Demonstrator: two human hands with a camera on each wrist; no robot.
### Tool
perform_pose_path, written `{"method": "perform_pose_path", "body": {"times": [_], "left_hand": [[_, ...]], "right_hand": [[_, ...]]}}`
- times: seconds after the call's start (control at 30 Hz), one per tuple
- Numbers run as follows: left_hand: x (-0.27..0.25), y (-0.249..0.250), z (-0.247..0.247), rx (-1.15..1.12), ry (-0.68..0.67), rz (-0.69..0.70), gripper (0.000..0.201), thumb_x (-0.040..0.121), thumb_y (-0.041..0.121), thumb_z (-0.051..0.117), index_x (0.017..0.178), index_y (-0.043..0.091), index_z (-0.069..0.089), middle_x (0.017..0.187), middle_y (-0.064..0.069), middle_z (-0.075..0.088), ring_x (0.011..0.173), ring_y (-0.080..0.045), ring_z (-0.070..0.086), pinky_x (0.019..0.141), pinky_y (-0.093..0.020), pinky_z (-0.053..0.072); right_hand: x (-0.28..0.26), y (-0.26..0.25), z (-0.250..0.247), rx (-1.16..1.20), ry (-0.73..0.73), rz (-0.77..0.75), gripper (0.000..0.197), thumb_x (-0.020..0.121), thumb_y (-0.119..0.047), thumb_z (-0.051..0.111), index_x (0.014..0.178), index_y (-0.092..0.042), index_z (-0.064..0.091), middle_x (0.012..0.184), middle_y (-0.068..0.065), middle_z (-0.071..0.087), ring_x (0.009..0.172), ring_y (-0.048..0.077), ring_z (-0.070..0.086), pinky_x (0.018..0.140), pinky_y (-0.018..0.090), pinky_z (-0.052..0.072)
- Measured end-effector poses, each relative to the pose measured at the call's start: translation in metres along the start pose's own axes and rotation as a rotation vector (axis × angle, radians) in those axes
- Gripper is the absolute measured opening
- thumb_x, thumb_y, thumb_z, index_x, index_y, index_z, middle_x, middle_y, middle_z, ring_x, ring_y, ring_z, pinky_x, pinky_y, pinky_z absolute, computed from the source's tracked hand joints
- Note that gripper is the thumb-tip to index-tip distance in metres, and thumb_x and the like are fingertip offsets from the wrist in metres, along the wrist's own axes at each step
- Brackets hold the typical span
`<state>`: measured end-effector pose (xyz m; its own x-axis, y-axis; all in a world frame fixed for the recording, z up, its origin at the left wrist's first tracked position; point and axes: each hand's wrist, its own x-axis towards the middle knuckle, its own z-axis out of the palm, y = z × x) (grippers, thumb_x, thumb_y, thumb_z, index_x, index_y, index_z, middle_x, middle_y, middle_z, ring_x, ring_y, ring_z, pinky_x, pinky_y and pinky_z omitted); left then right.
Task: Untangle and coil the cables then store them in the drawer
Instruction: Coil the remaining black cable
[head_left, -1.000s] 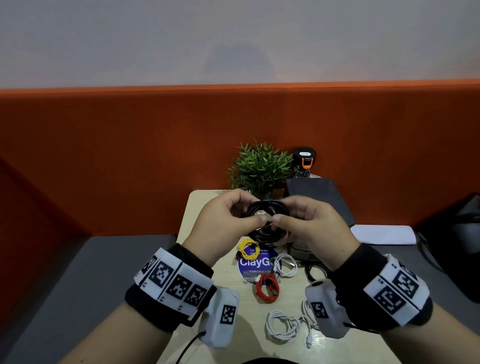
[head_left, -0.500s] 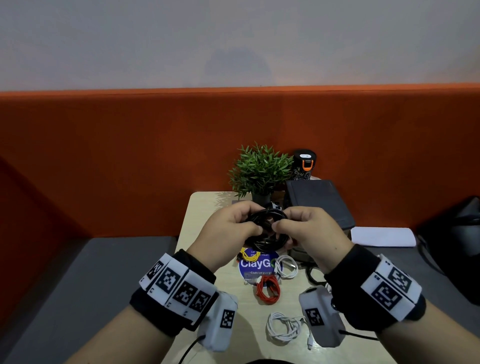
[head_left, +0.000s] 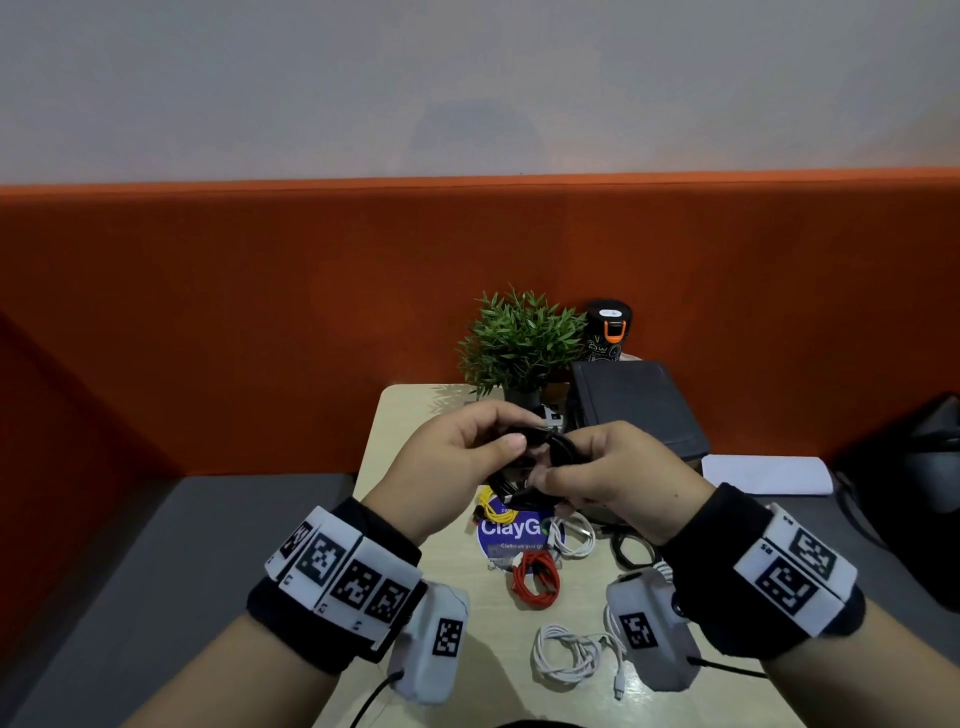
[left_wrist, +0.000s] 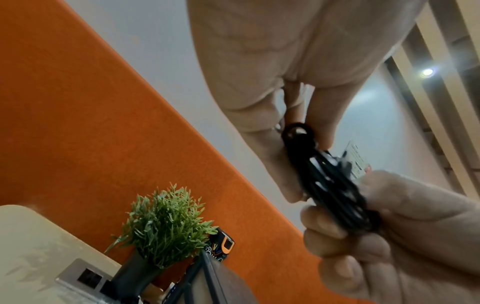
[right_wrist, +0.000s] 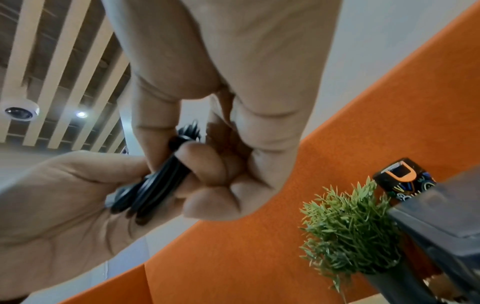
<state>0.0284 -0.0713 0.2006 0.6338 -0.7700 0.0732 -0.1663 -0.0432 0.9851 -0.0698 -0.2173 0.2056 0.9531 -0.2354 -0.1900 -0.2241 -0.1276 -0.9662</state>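
Observation:
Both hands hold a coiled black cable (head_left: 563, 449) in the air above the small beige table (head_left: 410, 415). My left hand (head_left: 519, 431) pinches one end of the bundle between thumb and fingers. My right hand (head_left: 558, 465) grips the other end with curled fingers. In the left wrist view the black cable (left_wrist: 327, 181) is a flattened bundle of several loops, and my right hand's fingers (left_wrist: 345, 248) wrap its lower part. The right wrist view shows the black cable (right_wrist: 155, 185) lying across my left palm. The dark drawer unit (head_left: 634, 410) stands at the table's back right.
On the table below lie a yellow cable (head_left: 493, 506), a red cable (head_left: 535, 577), two white cables (head_left: 574, 538) (head_left: 566, 654) and another black cable (head_left: 631, 548), around a blue sticker (head_left: 506, 530). A potted plant (head_left: 519, 343) and a dark bottle (head_left: 608, 330) stand at the back.
The black coil was held as a round ring facing me; now it is squeezed into a flatter bundle between both hands. The hands have shifted their hold slightly.

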Motion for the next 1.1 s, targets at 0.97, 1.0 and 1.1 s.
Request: {"method": "perform_pose_path", "body": {"times": [0.97, 1.0, 1.1], "left_hand": [[-0.005, -0.024, 0.009, -0.181, 0.187, -0.357, 0.021, 0.092, 0.021, 0.060, 0.098, 0.002, 0.064, 0.098, -0.020, 0.069, 0.088, -0.035, 0.069, 0.072, -0.042, 0.060], [-0.004, -0.025, 0.009, -0.182, 0.202, -0.350, 0.019, 0.092, 0.019, 0.060, 0.097, 0.001, 0.065, 0.094, -0.020, 0.069, 0.086, -0.034, 0.070, 0.073, -0.041, 0.060], [-0.003, -0.027, 0.009, -0.168, 0.228, -0.325, 0.013, 0.091, 0.015, 0.061, 0.096, 0.004, 0.067, 0.090, -0.019, 0.071, 0.078, -0.030, 0.070, 0.070, -0.037, 0.060]], "right_hand": [[-0.001, 0.025, 0.002, 0.202, 0.092, 0.072, 0.019, 0.082, -0.011, 0.070, 0.096, -0.002, 0.061, 0.076, 0.014, 0.072, 0.066, 0.024, 0.069, 0.064, 0.028, 0.057], [-0.001, 0.026, 0.002, 0.225, 0.083, 0.090, 0.019, 0.086, -0.015, 0.066, 0.098, -0.002, 0.060, 0.068, 0.009, 0.071, 0.069, 0.027, 0.070, 0.070, 0.033, 0.057], [0.001, 0.029, 0.001, 0.248, 0.088, 0.131, 0.018, 0.091, -0.021, 0.060, 0.095, -0.004, 0.062, 0.062, 0.005, 0.068, 0.068, 0.024, 0.068, 0.079, 0.040, 0.055]]}}
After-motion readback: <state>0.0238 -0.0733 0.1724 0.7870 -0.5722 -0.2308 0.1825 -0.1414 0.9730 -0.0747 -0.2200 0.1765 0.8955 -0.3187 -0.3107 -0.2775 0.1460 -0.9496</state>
